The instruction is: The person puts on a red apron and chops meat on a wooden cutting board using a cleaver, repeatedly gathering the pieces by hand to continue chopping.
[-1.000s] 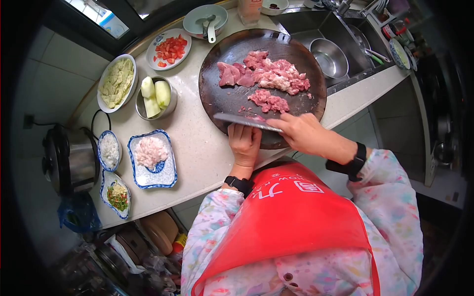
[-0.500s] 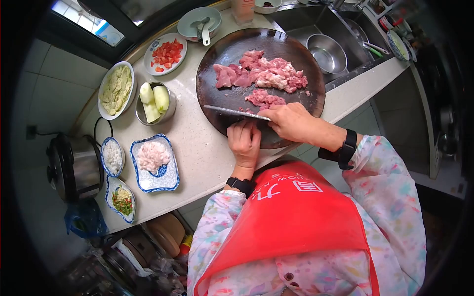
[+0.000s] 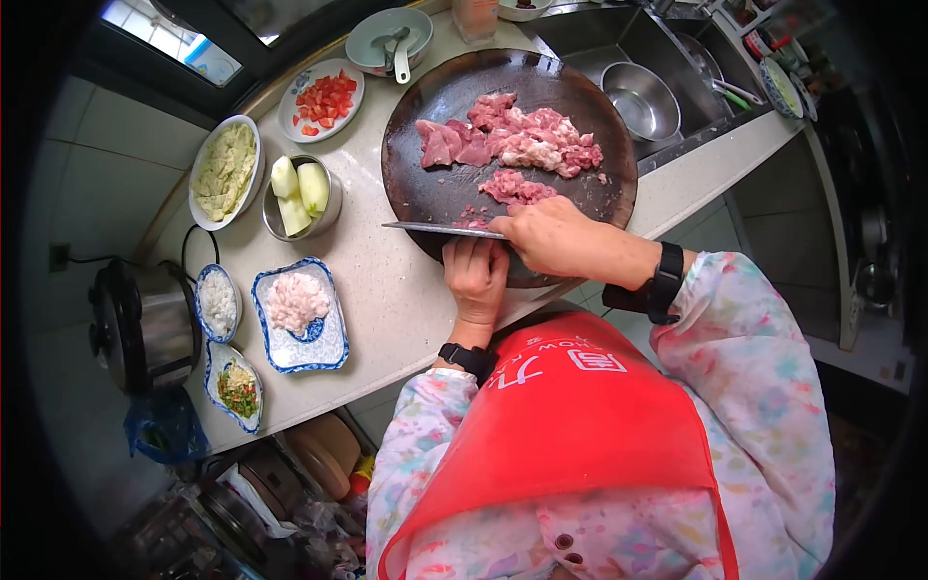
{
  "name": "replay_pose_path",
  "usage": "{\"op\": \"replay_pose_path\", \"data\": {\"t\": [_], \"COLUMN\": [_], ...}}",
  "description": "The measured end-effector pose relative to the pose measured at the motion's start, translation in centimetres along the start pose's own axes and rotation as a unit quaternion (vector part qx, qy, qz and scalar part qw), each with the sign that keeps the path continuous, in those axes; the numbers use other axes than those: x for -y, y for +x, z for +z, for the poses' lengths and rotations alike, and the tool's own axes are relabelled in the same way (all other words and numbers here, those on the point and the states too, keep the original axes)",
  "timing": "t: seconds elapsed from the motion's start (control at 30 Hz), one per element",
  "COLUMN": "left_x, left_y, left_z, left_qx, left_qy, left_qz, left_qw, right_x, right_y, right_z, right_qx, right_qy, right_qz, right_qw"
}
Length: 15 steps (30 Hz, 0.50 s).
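My right hand [image 3: 546,239] is closed round the handle of a kitchen knife [image 3: 433,228], its blade pointing left across the near part of a round wooden chopping board [image 3: 416,193]. My left hand [image 3: 474,282] sits at the board's near edge with its fingers bent and held together, just below the blade. Whatever those fingers hold is hidden. Beyond the knife lies a small heap of cut raw meat [image 3: 517,188], with tiny scraps beside the blade. Farther back is a larger pile of raw meat [image 3: 546,140], with flatter pieces at its left.
Left on the counter [image 3: 396,290] are a plate of chopped tomato [image 3: 325,101], a metal bowl of peeled green-white vegetable chunks [image 3: 296,198], a pale minced-meat dish [image 3: 296,301] and several small dishes. A metal sink [image 3: 590,68] with a steel bowl [image 3: 640,101] lies right.
The knife and my right hand have moved slightly left and nearer to me, and the blade now lies more level. My left hand stays at the board's near edge.
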State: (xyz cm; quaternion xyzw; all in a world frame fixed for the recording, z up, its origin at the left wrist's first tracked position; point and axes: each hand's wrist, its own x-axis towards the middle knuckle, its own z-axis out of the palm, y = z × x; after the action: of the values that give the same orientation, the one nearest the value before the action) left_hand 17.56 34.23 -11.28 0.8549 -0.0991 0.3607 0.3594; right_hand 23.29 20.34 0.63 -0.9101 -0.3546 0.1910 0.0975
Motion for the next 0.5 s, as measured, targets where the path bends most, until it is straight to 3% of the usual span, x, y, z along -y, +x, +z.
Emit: {"op": "replay_pose_path", "data": {"t": [0.13,0.2,0.37,0.5], "left_x": [-1.0,-1.4,-1.0,-0.9], "left_y": [0.0,-0.2,0.1,0.6], "left_z": [-1.5,-1.8,-1.2,-0.5], "left_qx": [0.034,-0.015,0.021,-0.007], "left_qy": [-0.038,-0.024,0.018,0.016], "left_qz": [-0.033,-0.058,-0.035,0.0], "left_qw": [0.998,0.998,0.999,1.0], "right_x": [-1.7,-1.5,-0.3,-1.0], "right_y": [-1.2,-2.4,-5.2,-6.8], "right_z": [0.8,0.7,-0.1,-0.4], "right_qx": [-0.091,-0.165,-0.084,-0.037], "right_qy": [0.083,0.092,0.031,-0.014], "right_qz": [0.038,0.042,-0.003,-0.013], "right_qw": [0.992,0.981,0.996,0.999]}}
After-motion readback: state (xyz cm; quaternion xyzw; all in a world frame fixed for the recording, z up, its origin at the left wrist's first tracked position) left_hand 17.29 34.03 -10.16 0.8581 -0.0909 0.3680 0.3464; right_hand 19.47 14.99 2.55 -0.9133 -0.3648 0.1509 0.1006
